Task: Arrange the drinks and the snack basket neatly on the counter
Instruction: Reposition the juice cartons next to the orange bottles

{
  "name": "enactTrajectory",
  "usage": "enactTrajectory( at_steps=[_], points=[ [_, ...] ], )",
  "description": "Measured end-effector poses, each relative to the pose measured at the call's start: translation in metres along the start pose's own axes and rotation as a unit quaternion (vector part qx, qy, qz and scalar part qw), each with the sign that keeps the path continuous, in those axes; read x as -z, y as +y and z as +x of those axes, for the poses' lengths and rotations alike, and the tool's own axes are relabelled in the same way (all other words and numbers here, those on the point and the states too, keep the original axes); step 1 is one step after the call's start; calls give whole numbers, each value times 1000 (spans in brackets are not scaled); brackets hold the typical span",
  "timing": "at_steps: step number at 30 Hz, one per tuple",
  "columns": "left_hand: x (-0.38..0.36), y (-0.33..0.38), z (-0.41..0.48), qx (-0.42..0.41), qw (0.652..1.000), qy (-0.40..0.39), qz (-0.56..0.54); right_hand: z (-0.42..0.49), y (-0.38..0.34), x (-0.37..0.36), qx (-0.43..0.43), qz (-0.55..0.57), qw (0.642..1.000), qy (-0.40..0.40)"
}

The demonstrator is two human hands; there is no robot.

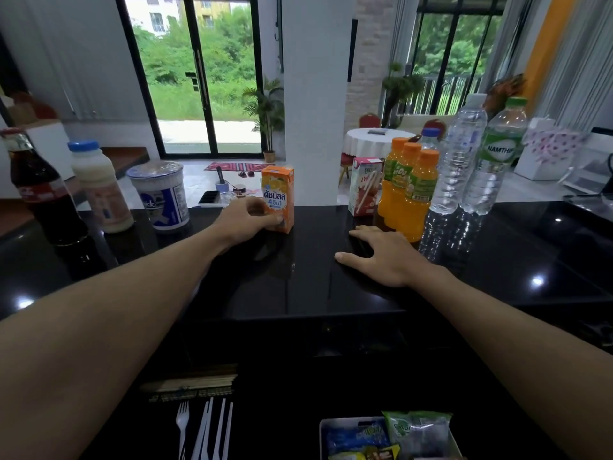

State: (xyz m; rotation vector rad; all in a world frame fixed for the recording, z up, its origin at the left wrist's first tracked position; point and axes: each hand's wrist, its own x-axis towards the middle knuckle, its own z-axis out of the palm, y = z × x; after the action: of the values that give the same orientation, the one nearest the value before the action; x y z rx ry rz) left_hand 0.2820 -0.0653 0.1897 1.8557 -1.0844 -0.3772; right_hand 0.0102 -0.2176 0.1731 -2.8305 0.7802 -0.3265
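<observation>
Orange carton [278, 197] upright on black counter [298, 287], gripped by left hand [247, 220]; right hand [381, 257] flat, fingers spread, holding nothing.

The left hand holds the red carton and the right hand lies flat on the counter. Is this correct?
No. The head view shows the left hand holding the orange carton, not the red one. The right hand does lie flat on the counter.
</observation>
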Motion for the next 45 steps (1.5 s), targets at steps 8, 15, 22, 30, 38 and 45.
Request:
enactTrajectory(
  at_steps=[8,15,22,30,38,45],
  points=[
    [-18,17,-11,-39,997,25,55,-6,0,5,-10,62,998,-4],
    [-53,40,-8,-53,995,29,82,-25,14,18,18,82,996,-24],
    [-91,60,2,-51,997,32,45,-48,37,22,30,90,995,-41],
    [-131,76,15,-66,997,32,-1,-44,39,19,35,96,995,-4],
    [-145,84,20,-86,996,9,20,-43,40,15,43,107,993,20],
    [-153,83,25,-86,996,11,15,-43,38,16,36,102,994,17]
  ],
)
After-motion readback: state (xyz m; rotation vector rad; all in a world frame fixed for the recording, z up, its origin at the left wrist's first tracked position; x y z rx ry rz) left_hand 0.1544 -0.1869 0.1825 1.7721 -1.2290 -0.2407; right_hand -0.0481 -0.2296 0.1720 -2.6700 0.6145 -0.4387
